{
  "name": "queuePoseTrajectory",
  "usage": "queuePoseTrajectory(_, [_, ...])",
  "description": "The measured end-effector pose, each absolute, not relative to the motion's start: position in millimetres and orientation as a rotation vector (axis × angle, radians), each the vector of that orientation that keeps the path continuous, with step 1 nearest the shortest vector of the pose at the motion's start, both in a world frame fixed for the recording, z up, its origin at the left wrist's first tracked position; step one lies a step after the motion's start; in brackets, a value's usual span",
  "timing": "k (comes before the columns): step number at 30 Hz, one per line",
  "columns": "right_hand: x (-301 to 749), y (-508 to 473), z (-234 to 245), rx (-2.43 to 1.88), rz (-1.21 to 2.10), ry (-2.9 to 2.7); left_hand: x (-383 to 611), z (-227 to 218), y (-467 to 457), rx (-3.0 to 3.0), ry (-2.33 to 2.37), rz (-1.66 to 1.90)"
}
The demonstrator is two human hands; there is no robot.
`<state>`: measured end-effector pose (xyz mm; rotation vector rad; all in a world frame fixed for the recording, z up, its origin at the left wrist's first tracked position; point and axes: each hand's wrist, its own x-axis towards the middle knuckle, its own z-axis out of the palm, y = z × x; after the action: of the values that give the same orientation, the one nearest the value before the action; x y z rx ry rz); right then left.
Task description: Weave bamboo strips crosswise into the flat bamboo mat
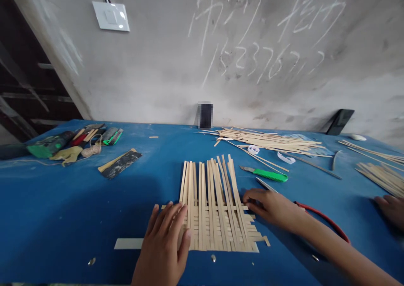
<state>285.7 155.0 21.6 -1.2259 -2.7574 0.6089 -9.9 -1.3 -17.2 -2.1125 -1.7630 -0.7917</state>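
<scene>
A half-woven mat of pale, flat bamboo strips point(214, 218) lies on the blue table, with its long strips fanning out loose at the far end. My left hand point(168, 231) rests on the mat's left edge, palm down, fingers stretched out. At the right edge, my right hand point(260, 202) has its fingers bent together at the end of a cross strip point(235, 207); the fingertips are partly hidden. Under the near edge runs a flat pale band point(128, 244) that sticks out to the left. A green utility knife point(269, 175) and a pointed metal tool point(264, 184) lie just beyond my right hand.
Loose strips point(271, 141) are heaped near the wall. Red-handled pliers point(328, 218) lie by my right forearm. Tools and twine point(92, 148) sit at the left, near a dark scraper-like piece point(121, 164). Another person's hand point(391, 208) is at the right edge beside more strips point(383, 176).
</scene>
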Motion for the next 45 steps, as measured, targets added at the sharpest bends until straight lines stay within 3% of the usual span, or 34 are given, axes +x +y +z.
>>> queuePoseTrajectory(9, [316.7, 142.4, 14.8, -1.293, 0.479, -2.635, -32.5, 19.3, -20.0, -2.155, -1.708, -1.421])
queuePoseTrajectory(11, [326.7, 139.9, 12.4, -1.351, 0.415, -2.597, -52.3, 39.4, -2.5, -2.184, -2.003, -1.339])
queuePoseTrajectory(13, [331.4, 139.0, 9.9, -1.369, 0.426, -2.579, -70.6, 57.0, 28.5, -2.292, -2.333, -1.037])
queuePoseTrajectory(16, [328.4, 142.7, 5.9, -1.327, 0.495, -2.549, -85.1, 66.1, 87.9, -2.52, -2.536, -0.741])
queuePoseTrajectory(22, [315.8, 158.7, -1.6, -1.206, 0.608, -2.456, -80.4, 32.6, 159.3, -2.657, -2.488, -0.932])
queuePoseTrajectory(33, [313.6, 154.9, -15.9, -1.054, 0.606, -2.408, -75.5, 7.8, 152.2, -2.691, -2.456, -1.066])
queuePoseTrajectory(45, [315.2, 143.5, -7.1, -0.949, 0.209, -2.323, -77.7, 30.5, 141.1, -2.557, -2.372, -0.697])
